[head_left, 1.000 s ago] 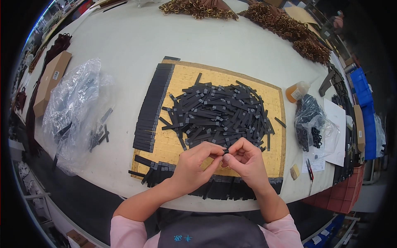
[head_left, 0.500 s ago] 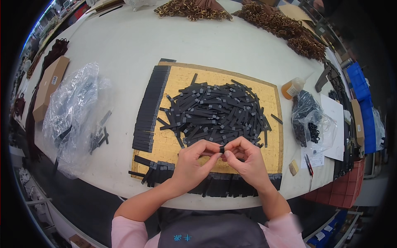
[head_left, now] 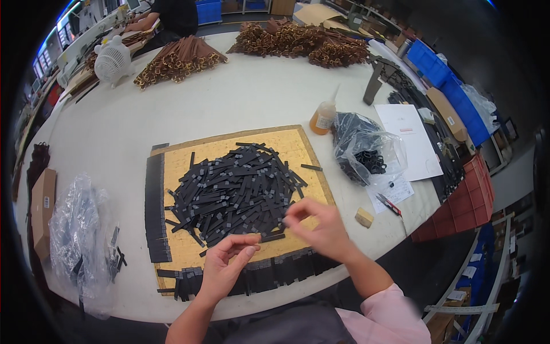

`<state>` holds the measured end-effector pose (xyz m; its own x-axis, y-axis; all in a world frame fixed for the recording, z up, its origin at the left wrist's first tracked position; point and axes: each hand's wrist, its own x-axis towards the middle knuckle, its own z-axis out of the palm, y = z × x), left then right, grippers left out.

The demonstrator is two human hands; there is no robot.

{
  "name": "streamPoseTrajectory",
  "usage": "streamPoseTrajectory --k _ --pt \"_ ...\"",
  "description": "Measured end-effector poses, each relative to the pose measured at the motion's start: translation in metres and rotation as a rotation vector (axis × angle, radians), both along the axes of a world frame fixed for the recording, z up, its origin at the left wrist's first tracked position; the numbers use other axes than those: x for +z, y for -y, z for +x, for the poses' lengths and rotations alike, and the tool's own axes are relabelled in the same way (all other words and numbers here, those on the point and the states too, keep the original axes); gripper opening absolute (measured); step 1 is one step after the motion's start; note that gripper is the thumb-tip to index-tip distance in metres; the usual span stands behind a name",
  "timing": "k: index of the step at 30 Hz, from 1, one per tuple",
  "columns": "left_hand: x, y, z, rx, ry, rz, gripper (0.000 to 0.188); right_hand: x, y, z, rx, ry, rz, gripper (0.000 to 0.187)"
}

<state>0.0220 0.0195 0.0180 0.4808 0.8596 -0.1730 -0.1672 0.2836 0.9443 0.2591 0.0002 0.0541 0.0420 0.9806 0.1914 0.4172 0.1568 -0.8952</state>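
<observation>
My left hand (head_left: 226,265) is over the front part of a yellow board (head_left: 292,247), its fingers bent and thumb drawn in close to them. Whatever may be between those fingertips is too small to make out. A short black strip (head_left: 274,236) lies beside its fingertips. My right hand (head_left: 322,230) is raised over the board's right edge, fingers curled and smeared by motion. Behind both hands is a heap of short black strips with grey ends (head_left: 238,189). More black strips are laid in a row along the board's left side (head_left: 155,206) and front edge (head_left: 258,278).
To the right are an amber bottle (head_left: 323,118), a clear bag of black rings (head_left: 369,152), paper (head_left: 408,140), a cutter (head_left: 389,204) and a tan block (head_left: 364,217). Crumpled plastic (head_left: 80,241) lies left. Brown straps (head_left: 183,60), a white fan (head_left: 112,60) and another person (head_left: 175,20) are farther back.
My hands were together, pinching a small black piece between their fingertips; now they are apart, the right one moved off to the right. The view has turned, shifting the board leftward.
</observation>
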Motion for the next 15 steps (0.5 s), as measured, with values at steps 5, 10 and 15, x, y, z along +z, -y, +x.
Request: streamPoseTrajectory --k 5,10,15 --pt "0.013 -0.022 -0.069 0.401 -0.039 0.148 0.018 -0.002 -0.014 0.135 -0.730 0.354 0.240 0.008" --pt "-0.004 -0.025 -0.179 0.992 -0.246 0.296 0.015 -0.019 -0.010 0.146 -0.591 0.303 0.122 0.010" --pt "-0.045 0.019 -0.216 0.773 -0.578 0.004 0.021 -0.005 -0.044 -0.051 0.220 0.288 0.076 0.007"
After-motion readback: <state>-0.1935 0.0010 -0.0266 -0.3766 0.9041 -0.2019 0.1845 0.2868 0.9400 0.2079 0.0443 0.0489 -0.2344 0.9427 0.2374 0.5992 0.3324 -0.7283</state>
